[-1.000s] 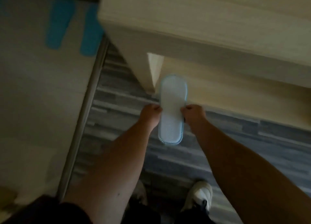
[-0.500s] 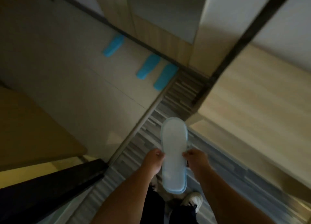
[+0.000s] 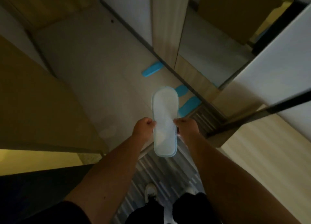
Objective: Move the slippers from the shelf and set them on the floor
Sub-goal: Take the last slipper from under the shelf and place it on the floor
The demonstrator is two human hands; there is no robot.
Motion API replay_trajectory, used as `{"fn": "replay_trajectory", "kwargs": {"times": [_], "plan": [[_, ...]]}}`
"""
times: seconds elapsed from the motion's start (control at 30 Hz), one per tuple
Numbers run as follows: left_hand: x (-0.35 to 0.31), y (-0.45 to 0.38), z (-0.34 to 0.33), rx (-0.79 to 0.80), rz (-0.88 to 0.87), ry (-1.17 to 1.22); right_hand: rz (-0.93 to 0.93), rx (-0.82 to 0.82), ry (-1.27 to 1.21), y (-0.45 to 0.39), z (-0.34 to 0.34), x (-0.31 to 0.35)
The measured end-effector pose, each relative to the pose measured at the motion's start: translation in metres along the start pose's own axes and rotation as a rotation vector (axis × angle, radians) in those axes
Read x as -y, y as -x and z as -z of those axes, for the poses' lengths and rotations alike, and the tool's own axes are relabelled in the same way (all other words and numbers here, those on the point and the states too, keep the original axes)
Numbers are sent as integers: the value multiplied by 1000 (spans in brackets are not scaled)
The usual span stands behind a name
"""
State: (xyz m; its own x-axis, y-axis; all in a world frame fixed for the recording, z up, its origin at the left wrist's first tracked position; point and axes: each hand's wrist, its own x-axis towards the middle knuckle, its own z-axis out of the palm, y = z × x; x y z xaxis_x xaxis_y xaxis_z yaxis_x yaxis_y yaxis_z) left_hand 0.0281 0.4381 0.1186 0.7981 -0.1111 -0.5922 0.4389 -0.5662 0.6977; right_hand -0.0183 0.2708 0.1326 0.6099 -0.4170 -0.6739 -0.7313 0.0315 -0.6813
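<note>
The pale floor [image 3: 94, 76] fills the view from nine to twelve o'clock, with striped carpet [image 3: 168, 173] nearer the feet. Three blue slippers [image 3: 152, 69] lie on the floor toward one o'clock, close by the wall base. A white slipper [image 3: 165, 123] hangs in the air at centre, long axis running twelve to six. The left hand [image 3: 143, 127] pinches its nine o'clock edge, the right hand [image 3: 186, 127] its three o'clock edge, both equally near, forearms stretched forward. Setting it down probably means lowering toward twelve.
</note>
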Motion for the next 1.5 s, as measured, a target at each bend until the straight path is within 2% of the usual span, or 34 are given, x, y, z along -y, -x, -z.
{"fn": "replay_trajectory", "kwargs": {"times": [0.2, 0.47, 0.83, 1.07, 1.23, 1.37, 1.5], "plan": [[-12, -55, 46, -77, 42, 35, 32, 55, 87, -48, -49, 58], [-52, -170, 102, -233, 90, -46, 64, 171, 143, -160, -116, 149], [-107, -311, 186, -268, 169, -4, 50, 207, 235, -275, -201, 272], [-126, -443, 272, -151, 134, -66, -25, 151, 106, -356, -286, 347], [-162, -524, 328, -43, 89, -219, -115, 111, -45, -398, -326, 398], [-197, -587, 344, 49, 59, -343, -154, 63, -108, -440, -334, 430], [-227, -649, 339, 111, 41, -366, -198, 13, -146, -498, -335, 451]]}}
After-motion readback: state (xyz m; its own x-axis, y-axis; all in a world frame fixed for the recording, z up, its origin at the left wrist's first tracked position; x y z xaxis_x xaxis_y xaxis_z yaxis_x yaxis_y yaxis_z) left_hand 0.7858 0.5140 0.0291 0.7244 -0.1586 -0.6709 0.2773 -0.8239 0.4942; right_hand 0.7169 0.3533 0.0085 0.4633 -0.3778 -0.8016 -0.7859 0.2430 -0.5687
